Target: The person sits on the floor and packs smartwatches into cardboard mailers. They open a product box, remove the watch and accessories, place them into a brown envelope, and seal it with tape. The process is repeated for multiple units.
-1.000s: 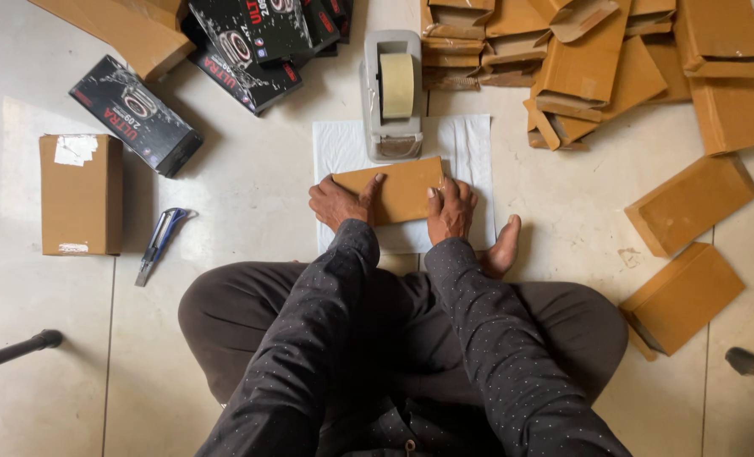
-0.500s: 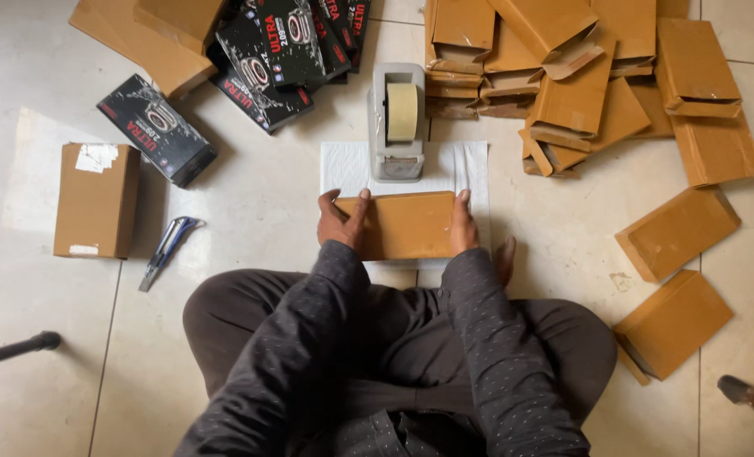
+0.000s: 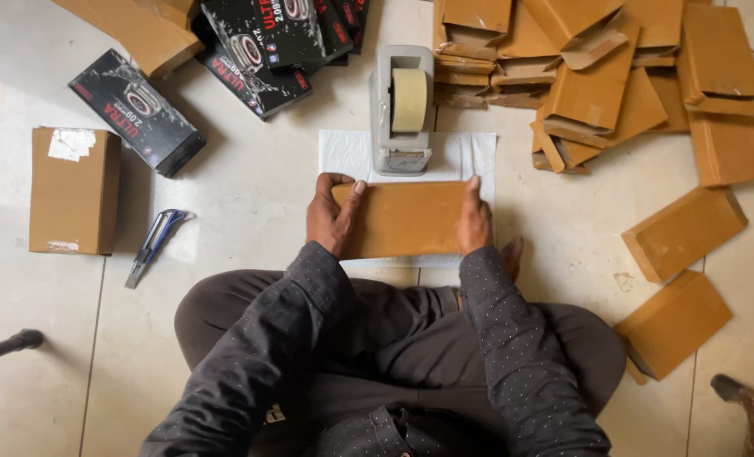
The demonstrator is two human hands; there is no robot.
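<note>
Position: a person is seated cross-legged on a tiled floor (image 3: 250, 195), seen from above, both arms in dark dotted sleeves (image 3: 495, 338)
Box: a flat brown box (image 3: 402, 218) is held at frame centre, lying level, long side running 9 to 3 o'clock
Left hand: the left hand (image 3: 330, 218) is closed over the 9 o'clock end of the box, thumb laid on the top face, fingers curled around the edge
Right hand: the right hand (image 3: 474, 222) is pressed against the 3 o'clock end, fingers extended along the side, thumb hidden; the box is gripped between the two hands
Sheet: a white sheet (image 3: 347, 152) lies on the floor beneath the box, showing at 12 o'clock of it
Dispenser: a grey tape dispenser (image 3: 401, 144) with a pale roll stands on the sheet, just beside the box at 12 o'clock
Pile: a pile of flat brown boxes (image 3: 614, 76) is spread at 1 to 2 o'clock, several with open flaps
Loose boxes: two brown boxes (image 3: 677, 279) lie apart on the floor at 3 to 4 o'clock
Black cartons: black printed cartons (image 3: 136, 110) are scattered at 10 to 11 o'clock
Parcel: a closed brown parcel (image 3: 72, 190) with a white label lies at 9 o'clock, well apart
Knife: a blue utility knife (image 3: 153, 245) lies between the parcel and the left hand
Foot: a bare foot (image 3: 511, 258) shows just at 4 o'clock of the box
</note>
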